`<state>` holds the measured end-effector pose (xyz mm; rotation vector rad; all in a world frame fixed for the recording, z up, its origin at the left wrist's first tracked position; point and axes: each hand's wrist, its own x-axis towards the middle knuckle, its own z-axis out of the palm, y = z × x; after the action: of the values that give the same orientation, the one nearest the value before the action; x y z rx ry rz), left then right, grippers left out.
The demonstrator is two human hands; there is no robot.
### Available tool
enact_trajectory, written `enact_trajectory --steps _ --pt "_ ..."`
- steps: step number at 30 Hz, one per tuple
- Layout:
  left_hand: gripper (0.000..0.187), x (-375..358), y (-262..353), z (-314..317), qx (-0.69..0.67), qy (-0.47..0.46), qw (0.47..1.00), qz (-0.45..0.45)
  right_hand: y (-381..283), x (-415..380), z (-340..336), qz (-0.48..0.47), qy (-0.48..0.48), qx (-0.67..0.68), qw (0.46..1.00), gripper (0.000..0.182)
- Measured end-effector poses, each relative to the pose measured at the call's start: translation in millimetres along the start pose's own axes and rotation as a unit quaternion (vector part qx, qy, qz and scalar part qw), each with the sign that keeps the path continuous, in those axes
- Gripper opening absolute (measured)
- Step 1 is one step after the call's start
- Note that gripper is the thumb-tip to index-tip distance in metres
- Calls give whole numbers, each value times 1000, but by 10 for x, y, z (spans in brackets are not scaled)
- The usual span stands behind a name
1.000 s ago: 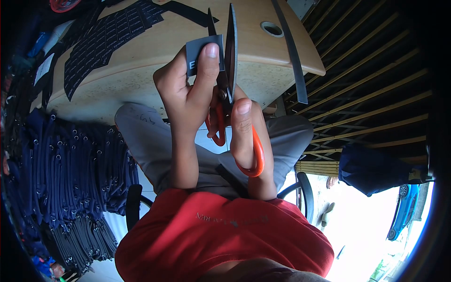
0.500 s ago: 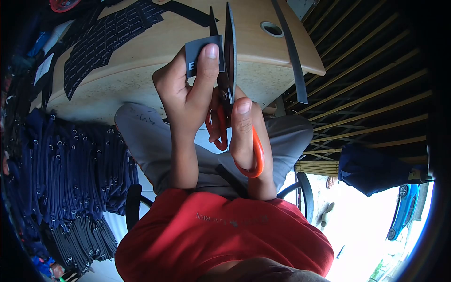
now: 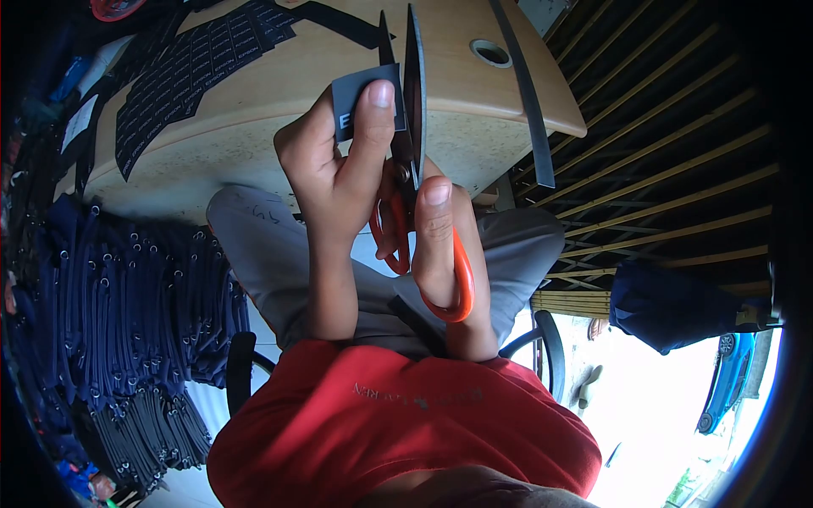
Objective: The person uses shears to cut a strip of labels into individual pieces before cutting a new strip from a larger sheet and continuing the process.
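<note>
My left hand (image 3: 343,157) pinches a small dark label (image 3: 354,85) with white lettering between thumb and fingers. Most of the lettering is hidden under my thumb. In my right hand (image 3: 440,233) are scissors (image 3: 415,110) with orange handles, the thumb through one loop and fingers at the other. Their blades point up and away from me and stand a little apart. The label's right edge lies against the left blade; whether it reaches between the blades is hard to tell.
A wooden table (image 3: 461,85) stands ahead, with printed dark label sheets (image 3: 190,76) at its left and a dark strip (image 3: 529,102) over its right side. Navy straps with metal rings (image 3: 140,296) hang in a bunch at lower left. A slatted gate (image 3: 669,144) is on the right.
Almost nothing differs. The scissors' handles and my right thumb have shifted very slightly, and the label stays in my left hand beside the blades.
</note>
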<state>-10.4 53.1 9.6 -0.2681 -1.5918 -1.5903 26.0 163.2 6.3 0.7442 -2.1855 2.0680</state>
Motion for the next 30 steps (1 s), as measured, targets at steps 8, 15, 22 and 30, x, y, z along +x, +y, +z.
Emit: enact_trajectory --steps 8,15,22,30 --pt "20 3 -15 1 -5 2 1000 6 -15 -5 6 7 3 3 1000 55" --pt "19 0 8 -16 -2 -7 1000 -4 -32 -9 -8 16 5 0 1000 57" --pt "23 12 -19 31 -16 12 999 28 120 6 -45 -41 -23 24 999 75" --pt "22 13 -34 27 -17 6 1000 25 96 13 -57 -40 -30 -8 999 74"
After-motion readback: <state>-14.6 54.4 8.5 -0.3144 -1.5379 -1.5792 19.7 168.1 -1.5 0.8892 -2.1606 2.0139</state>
